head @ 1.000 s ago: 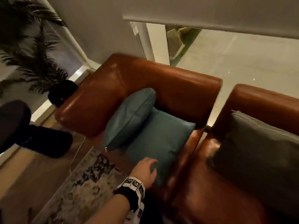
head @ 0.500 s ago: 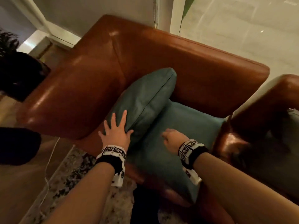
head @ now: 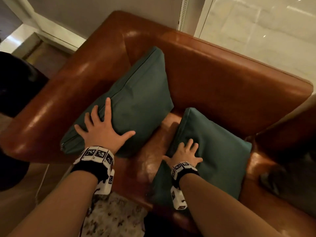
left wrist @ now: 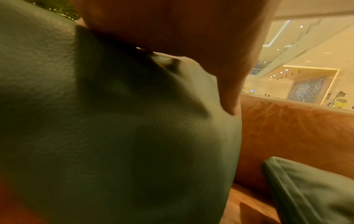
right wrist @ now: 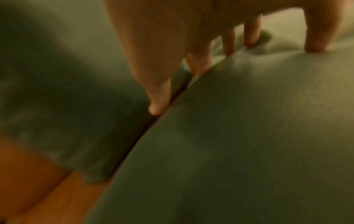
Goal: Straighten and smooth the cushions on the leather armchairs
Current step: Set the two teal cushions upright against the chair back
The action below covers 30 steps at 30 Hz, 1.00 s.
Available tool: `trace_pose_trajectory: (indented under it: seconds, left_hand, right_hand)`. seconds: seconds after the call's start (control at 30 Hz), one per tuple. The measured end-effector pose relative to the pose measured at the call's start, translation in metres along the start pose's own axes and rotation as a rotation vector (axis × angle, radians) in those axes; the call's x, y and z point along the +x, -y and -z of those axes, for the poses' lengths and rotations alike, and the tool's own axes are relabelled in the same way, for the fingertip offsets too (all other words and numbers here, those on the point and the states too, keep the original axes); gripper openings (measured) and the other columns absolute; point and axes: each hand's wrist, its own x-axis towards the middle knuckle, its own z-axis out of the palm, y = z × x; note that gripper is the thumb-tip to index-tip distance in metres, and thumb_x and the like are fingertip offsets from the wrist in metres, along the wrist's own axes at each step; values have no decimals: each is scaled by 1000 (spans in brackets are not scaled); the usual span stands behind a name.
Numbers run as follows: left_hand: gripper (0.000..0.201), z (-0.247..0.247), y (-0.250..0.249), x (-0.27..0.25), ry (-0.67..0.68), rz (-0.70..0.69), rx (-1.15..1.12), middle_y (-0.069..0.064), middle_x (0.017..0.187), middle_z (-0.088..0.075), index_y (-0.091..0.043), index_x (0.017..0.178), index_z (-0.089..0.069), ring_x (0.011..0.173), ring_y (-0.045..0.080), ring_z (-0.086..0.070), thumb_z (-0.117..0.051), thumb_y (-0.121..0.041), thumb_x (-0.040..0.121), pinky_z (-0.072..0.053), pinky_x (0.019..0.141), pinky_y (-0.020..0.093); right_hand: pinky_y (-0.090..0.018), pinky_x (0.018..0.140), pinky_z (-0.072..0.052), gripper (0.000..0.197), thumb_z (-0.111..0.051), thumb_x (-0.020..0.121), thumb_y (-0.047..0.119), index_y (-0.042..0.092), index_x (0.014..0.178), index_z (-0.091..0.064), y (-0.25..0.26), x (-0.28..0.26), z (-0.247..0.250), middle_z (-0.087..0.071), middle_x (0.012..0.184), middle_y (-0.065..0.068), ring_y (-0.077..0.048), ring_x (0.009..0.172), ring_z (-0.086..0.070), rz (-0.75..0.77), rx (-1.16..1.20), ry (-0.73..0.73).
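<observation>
Two teal cushions sit apart on the brown leather armchair (head: 222, 69): left hand (head: 102, 132) lies flat, fingers spread, on the left cushion (head: 136, 100); right hand (head: 185, 155) presses straight fingers into the right cushion (head: 218, 151). A patterned rug (head: 111, 218) lies below.

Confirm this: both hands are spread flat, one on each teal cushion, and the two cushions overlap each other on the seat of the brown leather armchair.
Not quite. The left hand and right hand do each press a teal cushion, but the cushions lie apart: the head view shows a strip of bare seat between them on the brown leather armchair.
</observation>
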Motion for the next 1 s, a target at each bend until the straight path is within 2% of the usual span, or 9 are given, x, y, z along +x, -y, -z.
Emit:
trace_pose_trajectory:
  seconds: [0.1,0.2,0.3,0.4,0.6,0.73,0.83,0.93,1.0]
  left_hand:
    - [136,12,3,12,14,28,49,8,152,-18,-45,144,21,133,43,-27,-66,-84,47,-26,102,70]
    - [135,22,8,25,53,30,81,8,148,-20,-43,147,6,133,43,-25,-67,-85,42,-24,103,69]
    - [123,28,13,35,66,0,68,9,154,-19,-40,144,-16,142,38,-16,-69,-83,43,-13,109,69]
    - [111,36,11,38,81,-33,85,14,139,-45,-37,140,-23,130,41,-39,-72,-77,48,-25,106,65]
    - [98,55,7,28,59,-88,144,14,118,-58,-38,136,-29,113,41,-51,-76,-69,55,-39,89,63]
    - [110,53,34,21,101,2,148,14,132,-50,-43,143,-14,121,42,-45,-75,-70,55,-36,95,63]
    - [120,47,48,19,171,52,129,11,149,-32,-44,147,1,133,41,-32,-73,-72,56,-27,106,65]
    - [123,42,49,13,147,-5,132,3,158,-14,-44,146,11,143,37,-14,-68,-75,57,-15,110,68]
    - [125,42,44,10,118,-21,109,5,156,-19,-43,146,15,142,36,-19,-63,-81,56,-15,111,66]
  right_hand:
    - [-62,100,-36,104,-79,67,52,27,144,-14,-20,-6,10,12,157,-11,-38,145,6,-254,265,-73]
    - [-56,105,-37,99,-81,67,26,27,144,-17,-42,-14,28,-9,154,-16,-39,141,-16,-333,525,-86]
    - [-41,103,-41,79,-70,72,8,22,142,-35,-69,-32,45,-39,143,-13,-36,126,-43,-162,624,-156]
    - [-32,99,-43,65,-65,74,5,26,134,-53,-104,-54,63,-60,125,-6,-28,118,-55,-44,693,-249]
    - [-20,93,-40,64,-71,74,-6,29,126,-62,-174,-95,122,-64,109,13,-8,104,-59,290,642,-323]
    - [-34,101,-46,78,-63,82,3,41,144,-37,-189,-76,162,-64,124,2,-19,114,-60,218,304,-81]
    - [-37,105,-43,82,-50,90,17,30,154,-1,-167,-60,169,-48,143,-13,-29,124,-53,21,195,88]
    - [-44,116,-28,75,-36,97,46,23,154,7,-144,-62,158,-15,162,-7,-32,143,-30,-63,382,-84]
    - [-50,115,-27,94,-29,84,78,24,154,3,-137,-68,141,-10,163,-1,-31,145,-23,-99,365,-151]
